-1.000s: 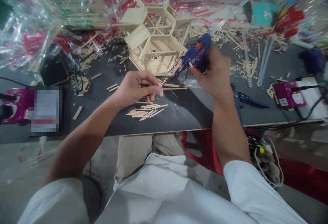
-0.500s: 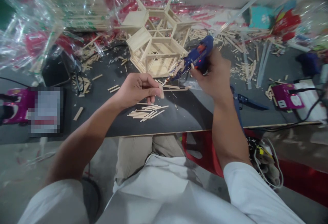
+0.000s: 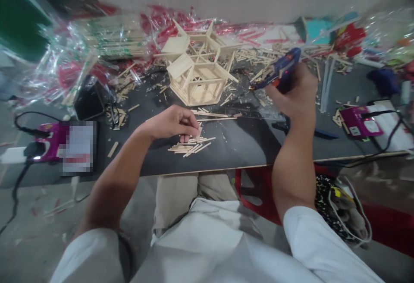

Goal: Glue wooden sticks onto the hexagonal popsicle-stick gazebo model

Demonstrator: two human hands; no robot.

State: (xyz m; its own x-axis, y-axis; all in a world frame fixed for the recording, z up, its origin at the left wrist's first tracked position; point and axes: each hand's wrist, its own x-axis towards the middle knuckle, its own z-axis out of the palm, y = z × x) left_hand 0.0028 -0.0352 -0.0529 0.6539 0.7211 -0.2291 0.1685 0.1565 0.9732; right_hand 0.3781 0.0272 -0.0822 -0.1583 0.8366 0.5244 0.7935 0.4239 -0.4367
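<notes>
My left hand (image 3: pixel 179 123) is closed in a pinch on a small piece of wood stick (image 3: pixel 198 133), just above a pile of short wood sticks (image 3: pixel 190 146). In my right hand (image 3: pixel 296 89) is a blue glue gun (image 3: pixel 284 69), raised over the right side of the table, its nozzle pointing left. Wood scraps cling to or lie behind its front end. Beyond my left hand stands a many-sided frame (image 3: pixel 202 93) built of pale wood sticks, with flat panels on its left side. Longer sticks (image 3: pixel 216 114) lie between it and my hand.
Plastic-wrapped stick bundles (image 3: pixel 110 37) crowd the back left. A phone (image 3: pixel 77 149) and a purple power socket (image 3: pixel 53 138) sit at left, another purple socket (image 3: pixel 360 121) at right. Dark-handled pliers or cutters (image 3: pixel 323 134) lie near my right forearm. Stick offcuts (image 3: pixel 252 56) litter the back.
The glue gun has moved right, away from the piece in my left hand. My left hand has come down toward the stick pile. The view has shifted slightly.
</notes>
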